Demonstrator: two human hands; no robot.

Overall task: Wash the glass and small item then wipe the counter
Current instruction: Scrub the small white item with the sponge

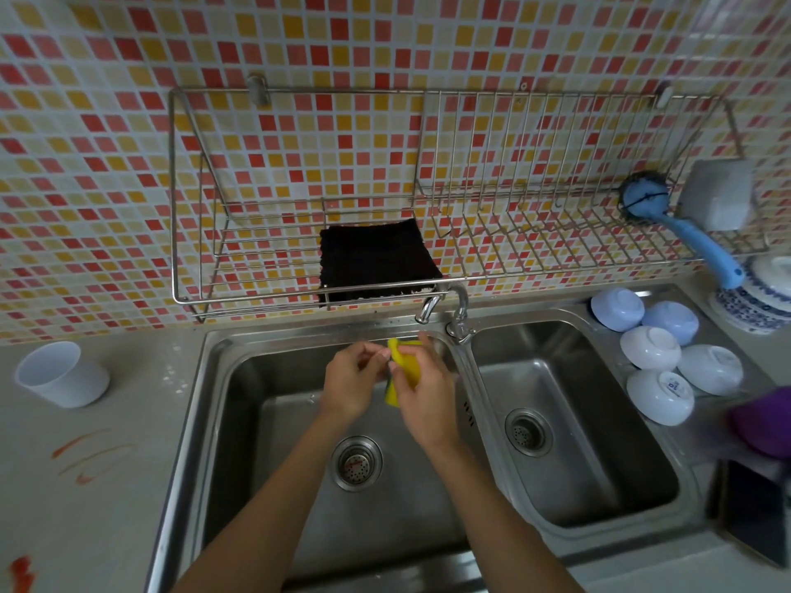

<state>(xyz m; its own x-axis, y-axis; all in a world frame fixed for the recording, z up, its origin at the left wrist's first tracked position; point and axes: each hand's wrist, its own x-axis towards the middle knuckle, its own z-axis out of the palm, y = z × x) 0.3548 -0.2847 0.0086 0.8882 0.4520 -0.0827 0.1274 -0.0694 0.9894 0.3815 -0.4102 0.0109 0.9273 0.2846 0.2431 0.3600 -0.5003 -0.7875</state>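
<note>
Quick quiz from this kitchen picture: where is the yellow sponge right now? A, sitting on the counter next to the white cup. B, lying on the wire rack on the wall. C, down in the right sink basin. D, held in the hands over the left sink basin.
D: the yellow sponge is gripped by the right hand, with the left hand at its edge, above the left sink basin.

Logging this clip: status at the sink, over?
Both hands over left steel basin: right hand grips yellow sponge, left hand pinches its edge. White plastic cup waits on counter. Nothing blocking.
</note>
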